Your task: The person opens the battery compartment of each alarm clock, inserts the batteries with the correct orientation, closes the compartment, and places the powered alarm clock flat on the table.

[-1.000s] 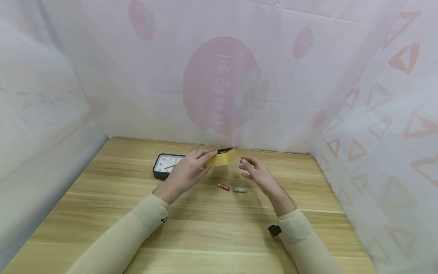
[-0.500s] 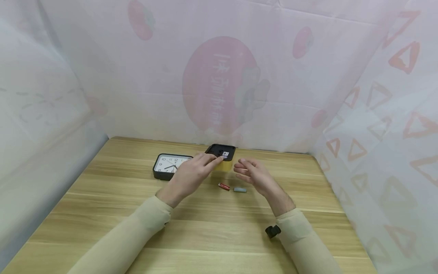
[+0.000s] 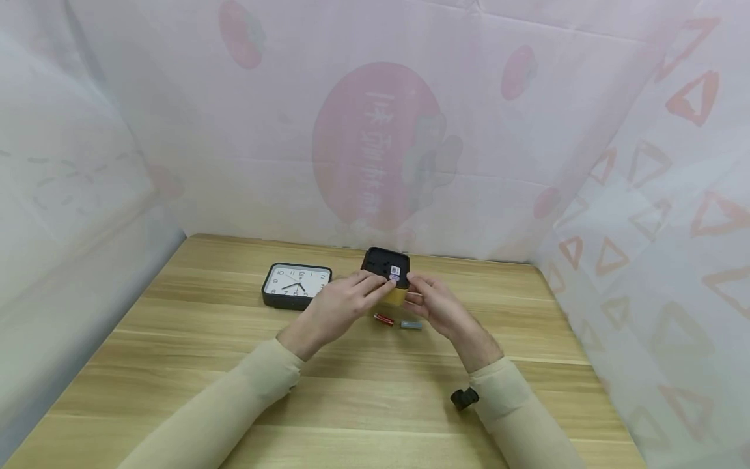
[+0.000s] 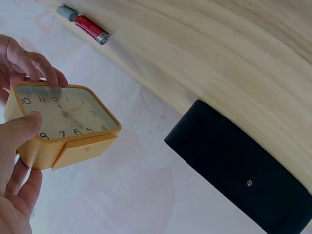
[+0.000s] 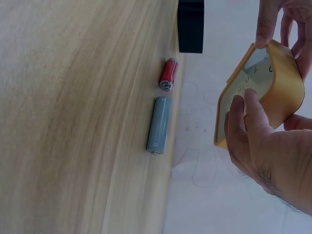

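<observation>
Both hands hold a small yellow alarm clock (image 4: 46,148) up over the table, its black back (image 3: 381,260) with stickers tilted upward in the head view. My left hand (image 3: 346,301) grips one end, thumb on the dial in the left wrist view. At the other end my right hand (image 3: 439,306) pinches the clock; its fingers lie across the dial in the right wrist view. Below, on the wood, lie a red battery (image 5: 168,74) and a grey-blue battery (image 5: 159,126), close together. A black clock (image 3: 297,281) with a white dial lies face up, left of the hands.
The wooden table (image 3: 375,404) reaches back to a pale printed curtain (image 3: 269,163), which also closes off both sides. A small black device (image 3: 465,398) sits at the right cuff.
The yellow clock has turned so its black back shows to the head camera, and has shifted slightly right. My right hand has closed in and taken hold of it. The batteries stay put.
</observation>
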Action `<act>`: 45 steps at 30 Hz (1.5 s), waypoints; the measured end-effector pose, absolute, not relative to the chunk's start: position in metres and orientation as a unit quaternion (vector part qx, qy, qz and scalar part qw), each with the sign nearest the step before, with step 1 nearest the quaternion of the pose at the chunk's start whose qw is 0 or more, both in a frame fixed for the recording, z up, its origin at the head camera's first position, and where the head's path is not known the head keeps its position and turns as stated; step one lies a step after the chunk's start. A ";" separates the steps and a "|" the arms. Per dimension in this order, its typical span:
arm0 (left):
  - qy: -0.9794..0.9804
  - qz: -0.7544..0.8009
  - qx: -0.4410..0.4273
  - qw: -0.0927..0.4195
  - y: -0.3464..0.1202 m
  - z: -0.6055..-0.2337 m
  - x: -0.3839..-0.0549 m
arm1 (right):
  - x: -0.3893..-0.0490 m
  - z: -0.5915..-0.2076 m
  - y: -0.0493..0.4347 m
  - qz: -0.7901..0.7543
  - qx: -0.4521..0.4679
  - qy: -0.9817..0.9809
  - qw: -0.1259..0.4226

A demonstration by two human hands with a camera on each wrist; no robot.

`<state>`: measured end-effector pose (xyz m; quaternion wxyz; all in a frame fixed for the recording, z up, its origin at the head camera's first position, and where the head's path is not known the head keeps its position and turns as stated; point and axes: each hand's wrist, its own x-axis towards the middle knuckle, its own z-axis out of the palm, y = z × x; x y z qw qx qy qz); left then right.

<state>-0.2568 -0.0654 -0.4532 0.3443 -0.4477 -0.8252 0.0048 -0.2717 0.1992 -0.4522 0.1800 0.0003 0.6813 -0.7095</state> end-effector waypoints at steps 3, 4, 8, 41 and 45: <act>-0.827 0.010 -0.454 0.332 -0.064 -0.454 -0.256 | -0.272 -0.453 0.199 -0.713 0.003 0.679 0.176; -0.827 0.011 -0.456 0.329 -0.064 -0.454 -0.256 | -0.271 -0.453 0.199 -0.713 0.005 0.679 0.175; -0.827 0.011 -0.464 0.317 -0.065 -0.455 -0.256 | -0.271 -0.454 0.199 -0.712 0.014 0.679 0.175; -0.853 -0.146 -0.497 0.072 -0.100 -0.444 -0.292 | -0.275 -0.451 0.222 -0.580 -0.057 0.783 0.219; -0.848 -0.148 -0.506 0.052 -0.102 -0.445 -0.295 | -0.275 -0.451 0.225 -0.556 -0.085 0.795 0.228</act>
